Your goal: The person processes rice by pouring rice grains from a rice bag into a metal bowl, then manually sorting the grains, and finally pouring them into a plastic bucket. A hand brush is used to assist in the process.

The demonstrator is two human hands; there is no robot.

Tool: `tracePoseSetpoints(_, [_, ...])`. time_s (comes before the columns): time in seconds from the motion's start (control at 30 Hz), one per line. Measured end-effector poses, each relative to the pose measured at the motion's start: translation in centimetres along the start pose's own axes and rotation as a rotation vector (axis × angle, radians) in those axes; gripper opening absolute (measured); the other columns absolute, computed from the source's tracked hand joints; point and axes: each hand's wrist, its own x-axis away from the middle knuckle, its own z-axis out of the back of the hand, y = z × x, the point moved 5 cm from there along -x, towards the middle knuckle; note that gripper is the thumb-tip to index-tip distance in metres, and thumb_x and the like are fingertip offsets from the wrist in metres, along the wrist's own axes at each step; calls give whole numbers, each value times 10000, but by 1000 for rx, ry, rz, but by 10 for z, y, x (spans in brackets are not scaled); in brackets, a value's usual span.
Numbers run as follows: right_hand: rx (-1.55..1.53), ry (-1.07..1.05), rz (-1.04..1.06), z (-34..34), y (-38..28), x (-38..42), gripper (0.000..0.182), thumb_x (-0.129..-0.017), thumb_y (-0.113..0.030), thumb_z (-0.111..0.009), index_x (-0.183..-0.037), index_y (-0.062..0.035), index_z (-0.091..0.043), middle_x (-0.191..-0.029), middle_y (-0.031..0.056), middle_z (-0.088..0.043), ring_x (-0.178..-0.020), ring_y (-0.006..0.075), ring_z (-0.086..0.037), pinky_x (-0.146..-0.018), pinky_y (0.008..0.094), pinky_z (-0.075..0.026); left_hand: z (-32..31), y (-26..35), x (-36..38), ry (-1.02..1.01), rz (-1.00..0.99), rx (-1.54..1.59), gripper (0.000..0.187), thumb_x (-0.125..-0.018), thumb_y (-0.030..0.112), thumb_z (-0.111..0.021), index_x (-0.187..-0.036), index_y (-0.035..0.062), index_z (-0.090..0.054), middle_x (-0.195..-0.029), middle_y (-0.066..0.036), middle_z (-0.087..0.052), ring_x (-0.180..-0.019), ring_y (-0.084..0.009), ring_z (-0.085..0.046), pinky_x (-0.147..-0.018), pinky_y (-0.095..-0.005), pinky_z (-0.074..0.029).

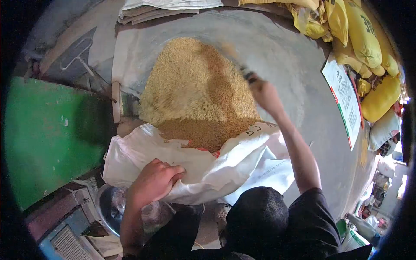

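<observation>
A wide heap of golden grain (190, 82) lies on the grey floor, its near side running into the mouth of a white sack (195, 173). My left hand (158, 182) grips the sack's near edge with its fingers closed on the cloth. At the heap's upper right, my right hand (262, 92) is closed round the dark handle of a tool (236, 60). The tool's far end is light brown and smeared by motion, so its shape cannot be made out.
A green panel (56, 134) stands at the left, above a metal basin (106, 208). Full yellow sacks (366, 39) are piled at the upper right beside a printed white sheet (342, 95). Folded sacks (169, 5) lie at the top.
</observation>
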Motion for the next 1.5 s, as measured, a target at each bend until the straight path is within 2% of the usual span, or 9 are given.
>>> tracePoseSetpoints(0.33, [-233, -60, -35, 8, 33, 33, 267, -852, -129, -448, -1041, -3, -588, -756, 258, -617, -678, 405, -612, -598, 468, -483, 2, 6, -6, 61, 92, 85, 176, -871, 191, -531, -1017, 106, -582, -719, -137, -623, -706, -326, -610, -674, -412, -452])
tracePoseSetpoints(0.4, [240, 24, -129, -13, 82, 15, 233, -860, -140, -452, -981, -9, -602, -712, 229, -617, -579, 364, -593, -564, 452, -475, 8, 14, -5, 87, 186, 160, 233, -883, 230, -530, -1084, 118, -572, -736, -136, -628, -691, -325, -611, -660, -416, -457])
tracePoseSetpoints(0.6, [-415, -155, 53, 2, -20, 68, 291, -869, -185, -497, -1063, 11, -591, -637, 143, -557, -530, 207, -525, -530, 372, -429, 1, 74, -24, 204, -172, 37, 601, -831, 430, -598, -1261, 29, -473, -849, -151, -649, -691, -270, -626, -666, -401, -498])
tracePoseSetpoints(0.63, [-296, -30, 81, 19, -8, 64, 225, -822, -157, -524, -913, 31, -606, -759, 236, -609, -664, 338, -595, -644, 397, -467, -8, 74, -26, 110, -155, -52, 646, -793, 413, -636, -1269, 19, -449, -803, -134, -631, -697, -262, -626, -659, -378, -502])
tracePoseSetpoints(0.97, [-202, -118, -701, 85, 238, 110, 172, -861, -235, -510, -974, -125, -577, -521, -37, -400, -375, 87, -355, -329, 276, -275, -21, 60, -17, -348, -458, -119, 363, -733, 114, -549, -1093, 64, -554, -691, -84, -602, -677, -251, -628, -609, -380, -495])
tracePoseSetpoints(1.07, [-207, -72, -791, 60, 172, 132, 190, -829, -160, -532, -921, -19, -621, -648, 76, -554, -594, 210, -553, -559, 346, -463, 6, 72, -22, -357, -475, -174, 322, -740, 101, -534, -1056, 58, -576, -690, -76, -604, -676, -241, -628, -615, -365, -489])
tracePoseSetpoints(1.13, [344, 34, 198, -13, 177, 142, 253, -739, -31, -509, -960, 3, -627, -929, 187, -636, -791, 320, -606, -701, 382, -485, 24, 81, -18, -344, -479, -200, 307, -739, 93, -528, -1038, 56, -586, -689, -72, -605, -676, -236, -628, -618, -355, -486])
tracePoseSetpoints(1.3, [-1086, -214, -801, -7, -22, 141, 393, -868, -251, -526, -1211, -60, -502, -575, 8, -480, -501, 115, -471, -409, 268, -374, 62, 65, 11, -402, -479, -321, 324, -739, 101, -533, -1056, 69, -589, -696, -32, -610, -679, -196, -622, -631, -326, -475])
tracePoseSetpoints(1.5, [-781, 145, -875, 87, 81, 147, 330, -880, -229, -497, -1186, -105, -501, -649, 41, -492, -475, 119, -452, -386, 278, -369, 48, 51, 31, -389, -365, -397, 308, -760, 110, -534, -1057, 103, -614, -774, -15, -623, -777, -168, -605, -737, -347, -448])
